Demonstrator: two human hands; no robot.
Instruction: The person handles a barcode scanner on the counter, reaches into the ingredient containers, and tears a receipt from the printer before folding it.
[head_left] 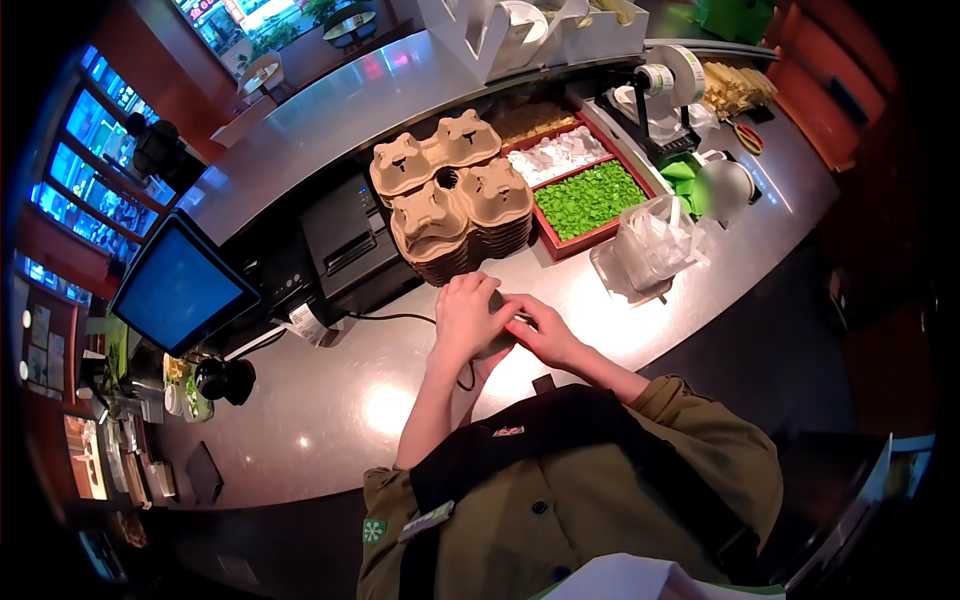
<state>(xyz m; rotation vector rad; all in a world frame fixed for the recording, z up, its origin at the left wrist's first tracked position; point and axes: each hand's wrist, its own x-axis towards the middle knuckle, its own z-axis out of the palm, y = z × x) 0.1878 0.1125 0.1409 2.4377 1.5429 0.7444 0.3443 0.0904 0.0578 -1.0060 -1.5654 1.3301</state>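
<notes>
Both of my hands meet over the metal counter (pixel 350 440), just in front of a stack of brown cardboard cup carriers (pixel 460 200). My left hand (pixel 468 318) is curled, back upward, over a small dark thing that lies mostly hidden between the hands. My right hand (pixel 540 330) touches it from the right with bent fingers; a bit of red shows near its fingertips. What the dark thing is, I cannot make out. A dark cable (pixel 400 317) runs along the counter to the left of my hands and passes behind them.
Right of the carriers is a red tray (pixel 555 249) with green and white packets. Beyond it are a clear plastic bag (pixel 650 250), a label roll holder (pixel 665 120) and scissors (pixel 748 138). A black printer (pixel 340 235) and a blue screen (pixel 185 285) stand left. A person (pixel 155 150) is far back.
</notes>
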